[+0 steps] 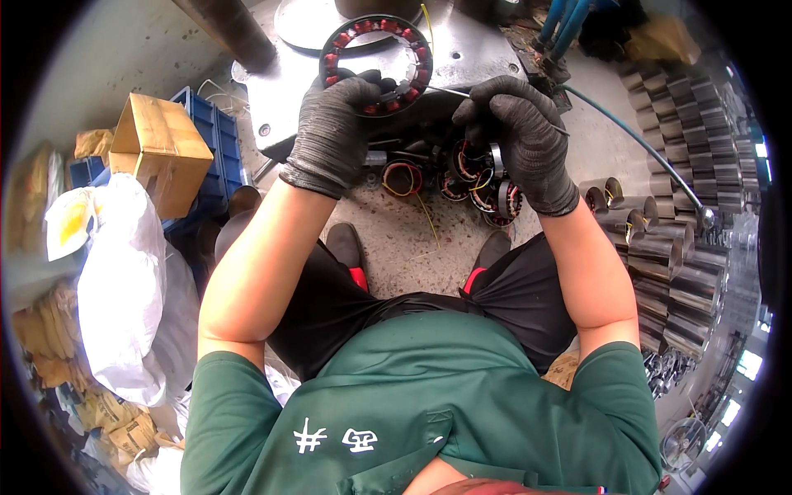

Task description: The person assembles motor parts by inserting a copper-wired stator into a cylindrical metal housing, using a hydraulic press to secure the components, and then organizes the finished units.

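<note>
My left hand (334,124), in a dark grey glove, grips the lower left side of a motor stator (422,62). This black ring has reddish windings around its inside and is raised over the front of a metal machine table (474,70). My right hand (528,140), gloved too, is closed around a thin metal rod (448,90). The rod's far end points at the stator's right side; whether it touches cannot be made out. A yellow wire (426,23) stands up beside the ring. The fingertips of my left hand are partly hidden.
Several more stators (506,198) with yellow wires lie on the floor below the table. Metal cylinders (685,247) are stacked at the right, near a blue-green hose (639,124). A cardboard box (161,157), blue crate (219,140) and white sack (124,297) stand at the left.
</note>
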`<state>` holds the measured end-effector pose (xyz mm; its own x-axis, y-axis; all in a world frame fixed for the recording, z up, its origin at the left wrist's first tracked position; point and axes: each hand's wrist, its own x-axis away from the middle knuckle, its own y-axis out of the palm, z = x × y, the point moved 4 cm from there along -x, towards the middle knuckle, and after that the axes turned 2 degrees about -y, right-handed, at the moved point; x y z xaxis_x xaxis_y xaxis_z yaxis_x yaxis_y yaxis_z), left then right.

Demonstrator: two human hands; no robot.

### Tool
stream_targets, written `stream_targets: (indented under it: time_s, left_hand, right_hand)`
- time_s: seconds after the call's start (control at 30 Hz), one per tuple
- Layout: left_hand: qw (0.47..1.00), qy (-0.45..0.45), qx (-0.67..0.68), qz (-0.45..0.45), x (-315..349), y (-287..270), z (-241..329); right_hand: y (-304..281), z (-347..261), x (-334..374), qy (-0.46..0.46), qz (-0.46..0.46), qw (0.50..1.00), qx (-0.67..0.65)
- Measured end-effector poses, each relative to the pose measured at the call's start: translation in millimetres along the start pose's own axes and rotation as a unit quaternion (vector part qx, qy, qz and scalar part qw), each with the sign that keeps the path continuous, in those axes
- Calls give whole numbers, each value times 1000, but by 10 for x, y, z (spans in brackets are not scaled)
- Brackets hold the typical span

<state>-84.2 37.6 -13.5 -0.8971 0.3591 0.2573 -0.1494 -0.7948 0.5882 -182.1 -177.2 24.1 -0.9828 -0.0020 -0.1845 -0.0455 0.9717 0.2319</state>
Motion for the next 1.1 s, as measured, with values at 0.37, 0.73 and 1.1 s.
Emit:
stream_targets:
  time_s: [0.37, 0.73, 1.1]
  left_hand:
    - [998, -36, 41, 27, -15, 1, -39]
    - [999, 28, -37, 0, 47, 91, 35]
    - [999, 16, -41, 6, 53, 83, 37]
  right_hand:
    - [-70, -12, -21, 25, -1, 998, -59]
    - [113, 10, 71, -20, -16, 996, 85]
    - [216, -40, 98, -67, -12, 985, 156]
